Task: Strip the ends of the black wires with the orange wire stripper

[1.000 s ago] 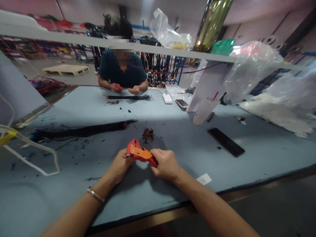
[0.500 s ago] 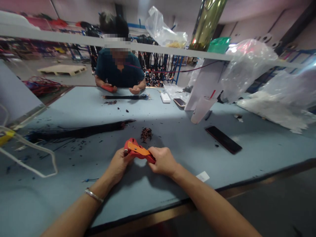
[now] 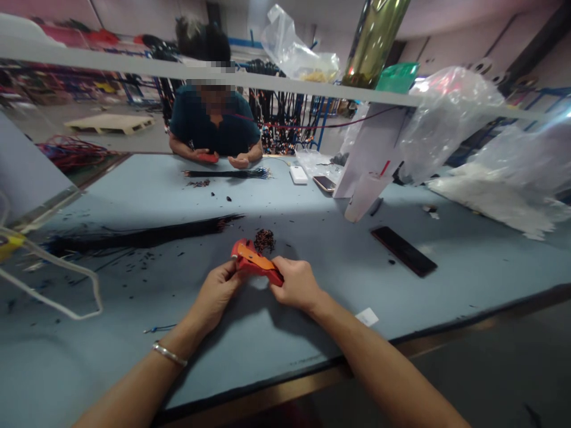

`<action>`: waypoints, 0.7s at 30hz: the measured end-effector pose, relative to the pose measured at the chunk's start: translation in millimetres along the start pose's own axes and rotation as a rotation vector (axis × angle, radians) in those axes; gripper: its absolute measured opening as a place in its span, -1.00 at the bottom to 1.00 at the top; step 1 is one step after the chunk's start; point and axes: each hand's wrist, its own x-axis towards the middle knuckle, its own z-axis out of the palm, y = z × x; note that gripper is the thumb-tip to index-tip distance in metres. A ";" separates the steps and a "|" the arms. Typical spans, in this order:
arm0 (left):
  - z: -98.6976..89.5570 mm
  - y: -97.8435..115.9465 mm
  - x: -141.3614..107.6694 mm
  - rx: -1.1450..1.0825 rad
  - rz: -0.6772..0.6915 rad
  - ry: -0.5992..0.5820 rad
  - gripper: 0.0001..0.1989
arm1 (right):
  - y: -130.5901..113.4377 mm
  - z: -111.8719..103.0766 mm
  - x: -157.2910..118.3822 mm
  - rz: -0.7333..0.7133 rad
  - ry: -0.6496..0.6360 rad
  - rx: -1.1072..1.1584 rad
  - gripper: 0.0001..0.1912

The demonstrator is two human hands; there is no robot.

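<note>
My right hand [image 3: 297,282] is wrapped round the handles of a red and orange wire stripper [image 3: 254,259], held above the table with its head pointing left. My left hand [image 3: 220,291] is closed, thumb and fingers pinched together right by the tool's head. What those fingers hold, if anything, is too small to make out. Just beyond the tool lies a small pile of dark, coppery offcuts [image 3: 264,239]. A bundle of black wires [image 3: 147,236] stretches across the table to the left. Near my left wrist lies a short blue wire piece [image 3: 161,328].
Across the table [image 3: 312,333] sits a co-worker [image 3: 216,128] with a red tool and another wire bundle [image 3: 227,173]. To the right are a black phone [image 3: 404,251], a plastic cup [image 3: 363,196] and clear bags [image 3: 504,196]. A shelf bar [image 3: 276,87] crosses above. A white cable [image 3: 53,300] loops at left.
The wire stripper has moved slightly up and away, its head now tilted closer to the pile of offcuts. My left fingers have slipped lower beside its head. The co-worker's red tool has shifted right.
</note>
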 end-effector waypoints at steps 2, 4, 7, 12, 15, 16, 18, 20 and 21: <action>1.0 2.3 -1.4 0.047 0.017 -0.004 -0.63 | 0.8 -5.0 2.8 0.070 0.016 0.076 -0.89; 2.1 4.3 -2.5 0.098 0.038 0.027 -0.69 | 1.8 -12.0 5.7 0.152 0.041 0.223 -0.90; 2.8 6.4 -3.5 0.197 0.086 0.084 -0.74 | 3.4 -22.2 7.6 0.249 -0.026 0.675 -0.86; -3.5 5.9 -0.9 0.327 0.150 0.153 -0.77 | 6.2 -21.2 3.8 0.498 -0.311 1.610 -0.73; -10.2 3.6 2.8 0.353 0.181 0.219 -0.78 | 8.1 -15.2 2.4 0.690 -0.352 1.828 -0.77; -12.0 2.9 3.8 0.352 0.186 0.235 -0.79 | 8.6 -14.4 2.2 0.744 -0.344 1.881 -0.77; -14.3 2.0 5.2 0.339 0.183 0.254 -0.79 | 8.8 -15.4 2.0 0.806 -0.310 1.973 -0.73; -14.9 1.6 5.6 0.325 0.180 0.258 -0.80 | 8.1 -18.9 1.7 0.793 -0.266 2.042 -0.70; -14.9 1.6 5.5 0.322 0.180 0.257 -0.80 | 7.8 -20.7 1.5 0.769 -0.236 2.062 -0.70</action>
